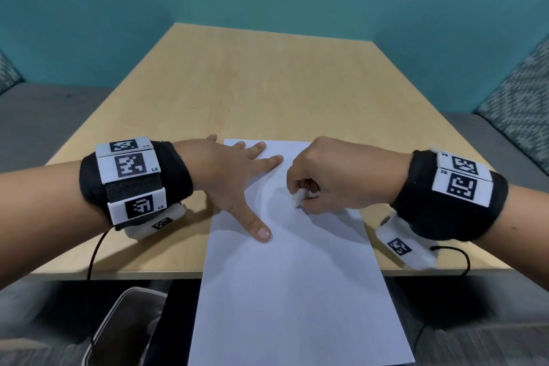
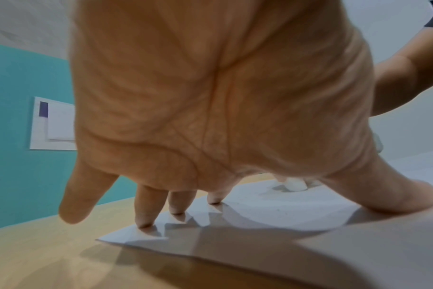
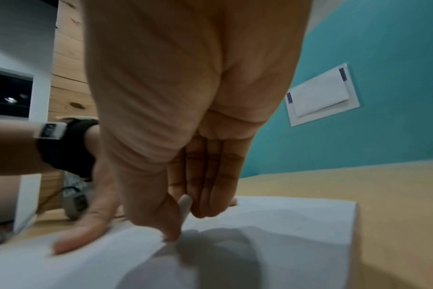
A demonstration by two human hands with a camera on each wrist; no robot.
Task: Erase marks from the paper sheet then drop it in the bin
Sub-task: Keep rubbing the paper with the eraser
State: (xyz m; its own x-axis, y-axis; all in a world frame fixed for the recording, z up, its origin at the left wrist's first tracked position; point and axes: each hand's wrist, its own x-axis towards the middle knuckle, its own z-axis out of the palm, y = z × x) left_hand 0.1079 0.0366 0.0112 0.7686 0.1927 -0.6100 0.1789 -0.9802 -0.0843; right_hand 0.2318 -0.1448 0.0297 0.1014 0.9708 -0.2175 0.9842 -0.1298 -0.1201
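A white paper sheet [image 1: 297, 270] lies on the wooden table [image 1: 267, 83], its near end hanging over the front edge. My left hand [image 1: 234, 169] is spread flat, fingers and thumb pressing the sheet's far left part; its fingertips [image 2: 177, 212] rest on the paper [image 2: 272, 240]. My right hand [image 1: 329, 175] is curled and pinches a small white eraser [image 1: 298, 197] whose tip touches the sheet near its middle. In the right wrist view the eraser [image 3: 185, 205] shows between thumb and fingers over the paper [image 3: 272, 234]. Marks are too faint to make out.
A bin [image 1: 124, 327] with a dark liner stands on the floor below the table's front edge, at the lower left. Grey bench seats flank the table, with a patterned cushion [image 1: 523, 104] on the right. A teal wall is behind.
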